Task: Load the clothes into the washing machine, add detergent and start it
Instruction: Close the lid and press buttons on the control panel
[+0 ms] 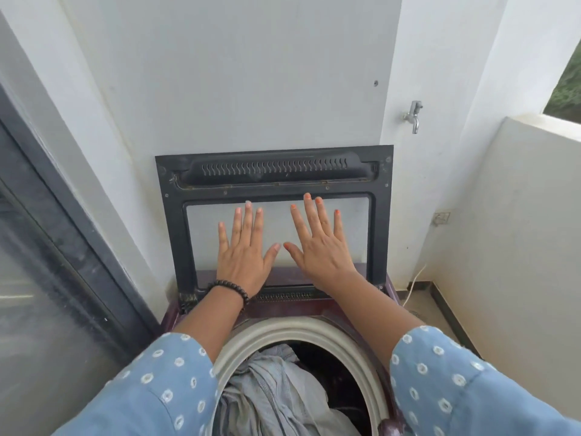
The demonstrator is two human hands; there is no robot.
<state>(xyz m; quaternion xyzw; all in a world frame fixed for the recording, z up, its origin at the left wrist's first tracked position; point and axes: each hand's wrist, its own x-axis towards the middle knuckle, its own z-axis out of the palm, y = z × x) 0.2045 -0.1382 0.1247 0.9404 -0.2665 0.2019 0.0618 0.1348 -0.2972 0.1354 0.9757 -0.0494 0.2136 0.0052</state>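
Both hands — left hand [243,256] & right hand [320,250] — flat, lid [176,215] up.

Soft, even daylight enters from the opening [566,80] at far right; shadows are faint. Wide-angle distortion bends the edges, and the glass door [47,294] at left looks smeared.

- The lid [176,221] stands upright against the wall [235,73], leaving the drum mouth [283,333] open from above.
- Clothes [276,394] fill much of the drum, heaped near its rim.
- Both forearms cross above the opening; the left hand [243,262] and right hand [320,247] are spread flat at the lid's window.
- A glass door [47,278] stands close on the left, a low wall [518,231] on the right.
- A tap [414,116] juts out up right.
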